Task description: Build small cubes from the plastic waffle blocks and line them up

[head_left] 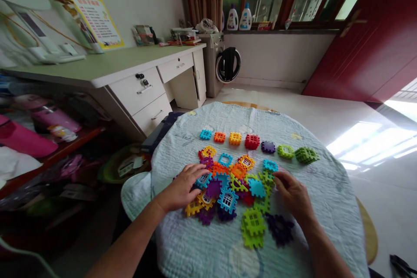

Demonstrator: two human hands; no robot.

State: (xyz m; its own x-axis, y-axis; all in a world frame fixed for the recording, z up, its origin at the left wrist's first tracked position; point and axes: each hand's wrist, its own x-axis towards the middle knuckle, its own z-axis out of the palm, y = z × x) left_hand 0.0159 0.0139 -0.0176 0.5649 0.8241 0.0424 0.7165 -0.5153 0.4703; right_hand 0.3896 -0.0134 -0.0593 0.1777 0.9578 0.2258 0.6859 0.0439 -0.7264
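Both forearms enter from the bottom edge, elbows cut off. Left hand (183, 186) is over the left side of the tile heap (214, 189); thumb well parted from the fingers, blue window tile (202, 180) just at the fingertips. Can't confirm contact or grip. Right hand (293, 195) is at the heap's right side, fingers curled, tips beside a light-blue frame tile (270, 165) and green tiles. Finger pads hidden, so can't tell whether it's pinching anything. Lower layers of the heap are buried, count unreadable.

Heap sits mid-table on a pale blue cloth (202, 247). Past it, a row of seven color groups: blue, orange, yellow, red, purple, lime, darker green. Stack heights hard to read.

Edges: wooden tabletop (367, 230) shows at right and far side. Cloth runs from the right hand out to that edge, plus a strip beyond the row.

In the way: dark purple tile (287, 231) just left of the right wrist, green tile pair (253, 228) beside it.

Around: desk (107, 63) at left, washing machine (210, 67) behind, red door (361, 47) at right. Dark object (403, 266) on the floor, cropped, unidentifiable.
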